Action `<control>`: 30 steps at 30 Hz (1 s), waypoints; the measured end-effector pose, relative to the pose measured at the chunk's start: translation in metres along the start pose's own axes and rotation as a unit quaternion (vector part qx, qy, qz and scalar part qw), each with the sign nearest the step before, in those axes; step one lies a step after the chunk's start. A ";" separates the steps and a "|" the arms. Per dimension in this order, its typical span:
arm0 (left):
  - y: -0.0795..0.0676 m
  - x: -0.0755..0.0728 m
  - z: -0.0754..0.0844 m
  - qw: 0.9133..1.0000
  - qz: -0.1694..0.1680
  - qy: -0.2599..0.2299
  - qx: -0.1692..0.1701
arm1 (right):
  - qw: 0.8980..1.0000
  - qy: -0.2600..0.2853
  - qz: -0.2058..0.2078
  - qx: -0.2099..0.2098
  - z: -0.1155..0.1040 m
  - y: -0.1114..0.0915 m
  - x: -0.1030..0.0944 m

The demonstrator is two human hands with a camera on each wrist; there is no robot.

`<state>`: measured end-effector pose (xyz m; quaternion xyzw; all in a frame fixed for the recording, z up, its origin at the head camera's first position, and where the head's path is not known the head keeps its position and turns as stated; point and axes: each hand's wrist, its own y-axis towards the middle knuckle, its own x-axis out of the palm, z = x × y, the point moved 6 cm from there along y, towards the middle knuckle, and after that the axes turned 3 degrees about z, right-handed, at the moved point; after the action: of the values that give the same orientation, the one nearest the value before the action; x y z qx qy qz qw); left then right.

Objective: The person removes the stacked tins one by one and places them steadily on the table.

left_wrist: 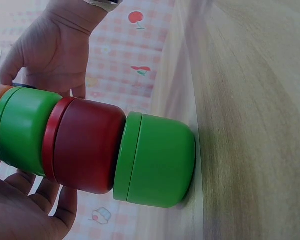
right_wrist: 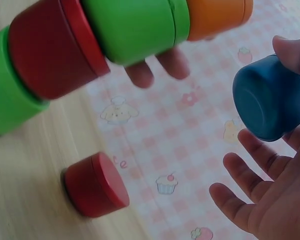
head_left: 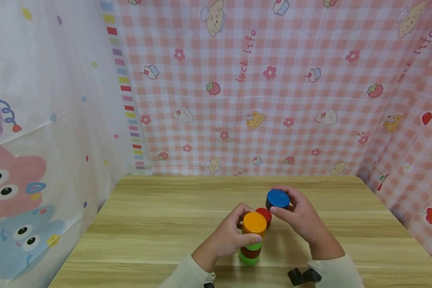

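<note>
A stack of small rounded, lidded pots stands on the table. From the bottom it runs green pot, red pot, second green pot and orange pot. My left hand grips the orange pot at the top, with the thumb on its near side and fingers behind. My right hand pinches a blue pot between thumb and fingers. It is held in the air, to the right of and beyond the stack. Another red pot stands alone on the table behind the stack, partly hidden in the head view.
The wooden table has a light striped grain. A pink checked cloth hangs behind it and on the right, with a white cartoon cloth on the left. Dark wrist straps show at the sleeves.
</note>
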<state>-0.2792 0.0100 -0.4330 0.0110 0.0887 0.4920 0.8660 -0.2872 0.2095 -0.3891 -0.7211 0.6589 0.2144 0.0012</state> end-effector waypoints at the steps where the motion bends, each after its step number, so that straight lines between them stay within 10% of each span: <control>1: 0.000 0.000 0.000 1.000 0.000 0.000 0.001 | 1.000 -0.001 0.002 0.004 0.002 0.000 -0.001; 30: 0.000 0.000 -0.001 1.000 0.001 -0.002 -0.005 | 0.997 -0.014 0.036 0.073 0.058 0.007 -0.027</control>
<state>-0.2796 0.0095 -0.4340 0.0081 0.0847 0.4933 0.8657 -0.3124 0.2506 -0.4315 -0.6917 0.6982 0.1760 0.0550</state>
